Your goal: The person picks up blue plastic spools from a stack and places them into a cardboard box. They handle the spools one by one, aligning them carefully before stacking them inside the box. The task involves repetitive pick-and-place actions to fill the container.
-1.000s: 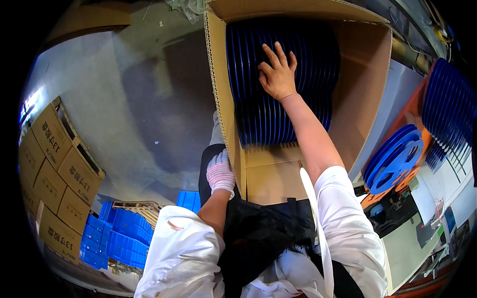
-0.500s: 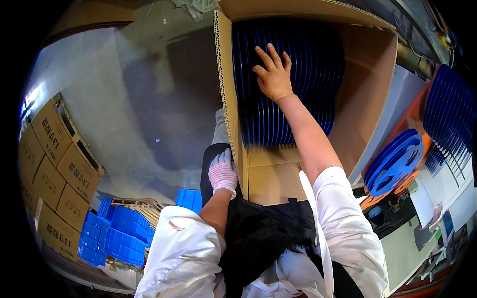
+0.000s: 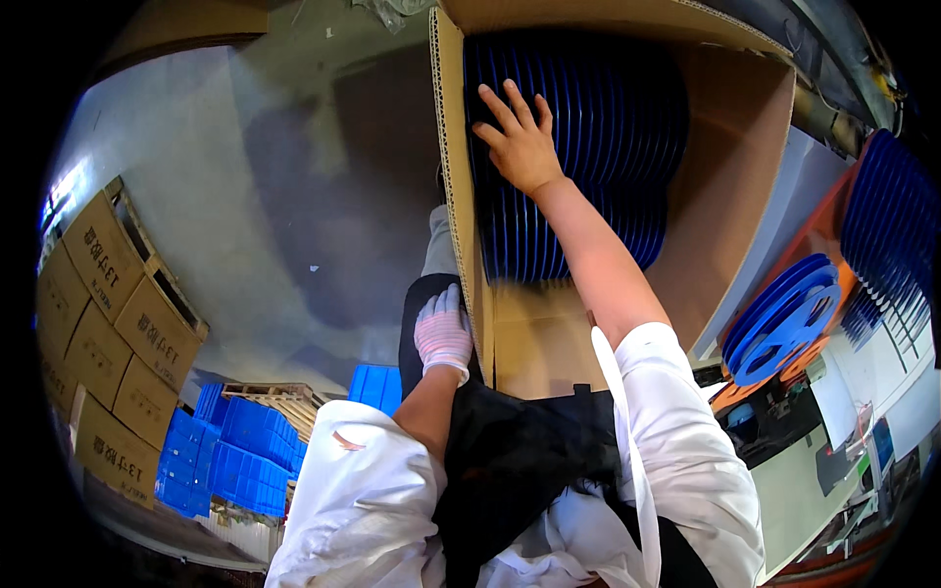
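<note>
A row of dark blue plastic reels (image 3: 608,127) stands on edge, packed side by side inside an open cardboard box (image 3: 730,176). My bare right hand (image 3: 523,145) reaches into the box with its fingers spread over the reels at the row's left end. It grips nothing; whether the fingertips press on the rims cannot be made out. My left hand (image 3: 443,331), in a striped grey-and-pink glove, lies flat by my dark-clothed thigh, against the outside of the box's left wall. Its fingers are stretched out and hold nothing visible.
Stacked cartons (image 3: 113,372) stand at far left, near blue plastic bins (image 3: 250,446) and a wooden pallet (image 3: 279,400). On the right, loose blue reels (image 3: 784,318) lean by an orange surface, with another row of reels (image 3: 892,211) beyond. Clear plastic film (image 3: 390,12) lies on the floor.
My right hand has shifted left across the reels toward the box's left wall, fingers still spread. My left hand stays by the box's outer wall. The reels show no clear movement.
</note>
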A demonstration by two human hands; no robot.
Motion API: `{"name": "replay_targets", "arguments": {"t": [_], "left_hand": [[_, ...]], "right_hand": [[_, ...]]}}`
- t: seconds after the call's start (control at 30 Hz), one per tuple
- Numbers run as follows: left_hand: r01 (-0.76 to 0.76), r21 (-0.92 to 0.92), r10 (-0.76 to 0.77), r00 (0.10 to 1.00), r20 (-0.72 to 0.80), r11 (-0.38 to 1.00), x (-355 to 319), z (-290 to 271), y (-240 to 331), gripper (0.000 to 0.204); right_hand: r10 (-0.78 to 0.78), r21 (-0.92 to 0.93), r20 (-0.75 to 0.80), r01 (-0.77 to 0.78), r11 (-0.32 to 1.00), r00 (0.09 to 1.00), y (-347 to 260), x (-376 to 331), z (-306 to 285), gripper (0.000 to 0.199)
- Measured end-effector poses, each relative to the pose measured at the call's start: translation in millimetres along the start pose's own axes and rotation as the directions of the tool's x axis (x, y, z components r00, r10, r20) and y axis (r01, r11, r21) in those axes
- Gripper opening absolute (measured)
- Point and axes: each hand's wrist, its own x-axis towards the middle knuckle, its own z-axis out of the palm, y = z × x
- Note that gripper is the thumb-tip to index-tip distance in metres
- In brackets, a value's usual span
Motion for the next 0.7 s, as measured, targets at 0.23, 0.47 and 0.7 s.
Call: {"name": "replay_targets", "arguments": {"t": [0.23, 0.47, 0.7], "left_hand": [[-0.044, 0.005, 0.044, 0.997, -0.058, 0.999, 20.1, -23.5, -5.8, 0.045], [-0.215, -0.364, 0.157, 0.971, -0.181, 0.906, 65.1, -86.6, -23.4, 0.048], [-0.533, -0.256, 0.251, 0.7, -0.668, 0.806, 154.7, -280.9, 78.2, 0.07]], "right_hand": [[0.334, 0.198, -0.197, -0.296, 0.934, 0.922, -7.9, -107.3, -72.5, 0.049], [0.96, 0.169, -0.076, -0.945, 0.28, 0.271, -128.3, -391.7, -151.9, 0.075], [0.929, 0.939, 0.343, 0.062, -0.337, -0.138, -132.4, -295.1, -99.5, 0.096]]}}
